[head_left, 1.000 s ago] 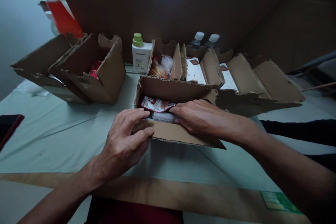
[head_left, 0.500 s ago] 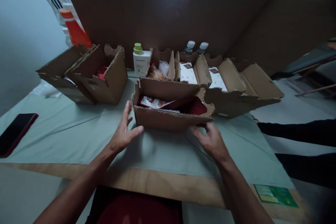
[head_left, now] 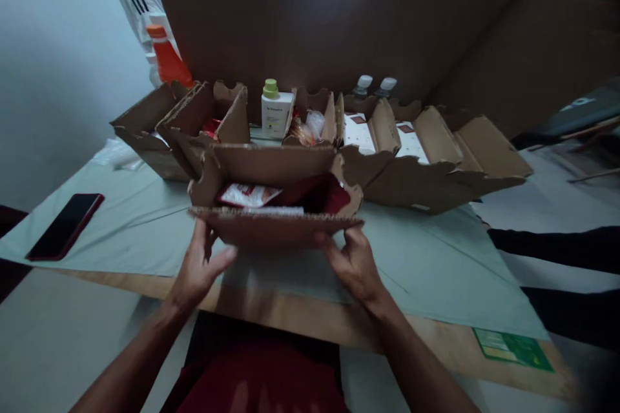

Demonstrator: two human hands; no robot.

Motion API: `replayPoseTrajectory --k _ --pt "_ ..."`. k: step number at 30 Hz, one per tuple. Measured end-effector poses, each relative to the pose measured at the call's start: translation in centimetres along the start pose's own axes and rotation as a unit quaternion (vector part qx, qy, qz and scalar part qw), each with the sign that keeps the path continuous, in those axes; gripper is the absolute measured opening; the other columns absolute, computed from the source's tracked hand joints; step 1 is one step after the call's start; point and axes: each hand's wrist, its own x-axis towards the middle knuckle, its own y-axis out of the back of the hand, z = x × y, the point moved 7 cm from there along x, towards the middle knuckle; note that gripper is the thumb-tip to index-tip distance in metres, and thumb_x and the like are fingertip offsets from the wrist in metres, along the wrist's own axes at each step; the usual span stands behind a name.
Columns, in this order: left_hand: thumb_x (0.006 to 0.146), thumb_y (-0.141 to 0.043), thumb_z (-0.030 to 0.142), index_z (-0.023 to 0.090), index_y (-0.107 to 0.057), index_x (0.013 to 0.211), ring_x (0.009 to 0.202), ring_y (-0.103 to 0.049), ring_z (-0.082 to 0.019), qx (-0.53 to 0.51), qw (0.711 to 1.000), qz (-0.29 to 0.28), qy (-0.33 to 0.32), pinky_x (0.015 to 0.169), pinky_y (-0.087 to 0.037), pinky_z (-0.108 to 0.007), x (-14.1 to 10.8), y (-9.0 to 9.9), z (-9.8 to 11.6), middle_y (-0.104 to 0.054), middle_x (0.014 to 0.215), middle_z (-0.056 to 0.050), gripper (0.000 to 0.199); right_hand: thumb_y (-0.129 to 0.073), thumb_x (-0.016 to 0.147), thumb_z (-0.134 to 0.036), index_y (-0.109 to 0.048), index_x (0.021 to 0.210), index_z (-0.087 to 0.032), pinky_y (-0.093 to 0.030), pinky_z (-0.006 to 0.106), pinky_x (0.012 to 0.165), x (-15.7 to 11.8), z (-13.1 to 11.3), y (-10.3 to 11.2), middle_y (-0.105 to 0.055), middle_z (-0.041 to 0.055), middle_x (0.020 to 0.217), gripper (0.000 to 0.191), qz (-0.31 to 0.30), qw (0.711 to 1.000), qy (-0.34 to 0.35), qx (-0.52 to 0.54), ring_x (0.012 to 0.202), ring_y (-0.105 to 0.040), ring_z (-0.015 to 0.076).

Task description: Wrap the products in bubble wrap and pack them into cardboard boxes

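Observation:
Between my hands is an open-topped cardboard box (head_left: 274, 231), tilted a little toward me at the front of the table. Inside it lie a white and red printed packet (head_left: 247, 195) and something dark red (head_left: 322, 192) whose kind I cannot make out. My left hand (head_left: 199, 270) is closed on the lower left end, thumb toward the front wall, the other fingers partly hidden beneath. At the opposite end my right hand (head_left: 354, 268) grips the lower right corner, its fingertips partly covered by the cardboard.
Several cardboard bins (head_left: 421, 190) line the back, some holding white boxes (head_left: 358, 134). A white bottle with a green cap (head_left: 276, 113), an orange-red bottle (head_left: 168, 59) and clear bottles (head_left: 363, 85) stand there too. A phone (head_left: 66, 226) lies left. Someone's dark-clothed legs (head_left: 557, 248) show right.
My left hand has gone from open beside the box to holding its left end. The box has come nearer to me and leftward, tilting forward. My right hand has moved with it.

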Motion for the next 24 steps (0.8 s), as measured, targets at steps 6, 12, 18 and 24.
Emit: replayPoseTrajectory --k 6,12,18,24 --pt "0.084 -0.073 0.056 0.023 -0.022 0.162 0.148 -0.041 -0.037 0.024 0.994 -0.047 -0.1 0.121 -0.037 -0.058 3.5 -5.4 5.2 -0.04 0.161 -0.019 0.098 -0.065 0.09 -0.054 -0.07 0.099 -0.02 -0.054 0.051 0.094 -1.2 2.9 6.0 -0.072 0.0083 0.095 0.036 0.191 0.97 -0.086 0.121 0.094 -0.067 0.0294" --pt "0.089 -0.07 0.051 0.024 -0.028 0.16 0.144 -0.047 -0.035 0.007 0.996 -0.061 -0.069 0.12 -0.04 -0.057 0.9 -5.6 4.4 -0.048 0.155 -0.017 0.086 -0.064 0.091 -0.055 -0.07 0.101 -0.02 -0.054 0.05 0.092 -4.1 1.5 6.3 -0.074 0.0104 0.099 0.037 0.167 0.977 -0.11 0.08 0.099 -0.068 0.0317" --pt "0.088 -0.07 0.044 0.025 -0.021 0.162 0.148 -0.041 -0.035 0.036 0.996 -0.008 -0.079 0.122 -0.035 -0.059 1.6 -5.5 5.0 -0.037 0.163 -0.017 0.09 -0.059 0.093 -0.056 -0.071 0.108 -0.018 -0.05 0.053 0.101 -1.3 2.1 5.6 -0.074 0.0124 0.109 0.042 0.203 0.968 -0.074 0.125 0.113 -0.067 0.0347" --pt "0.091 -0.066 0.044 0.024 -0.017 0.165 0.149 -0.04 -0.04 0.092 0.995 -0.018 -0.037 0.121 -0.035 -0.065 -5.2 -6.0 2.2 -0.041 0.16 -0.019 0.091 -0.058 0.093 -0.062 -0.072 0.11 -0.019 -0.055 0.047 0.091 -2.9 4.2 4.8 -0.075 0.0117 0.107 0.049 0.2 0.971 -0.068 0.112 0.103 -0.069 0.0322"
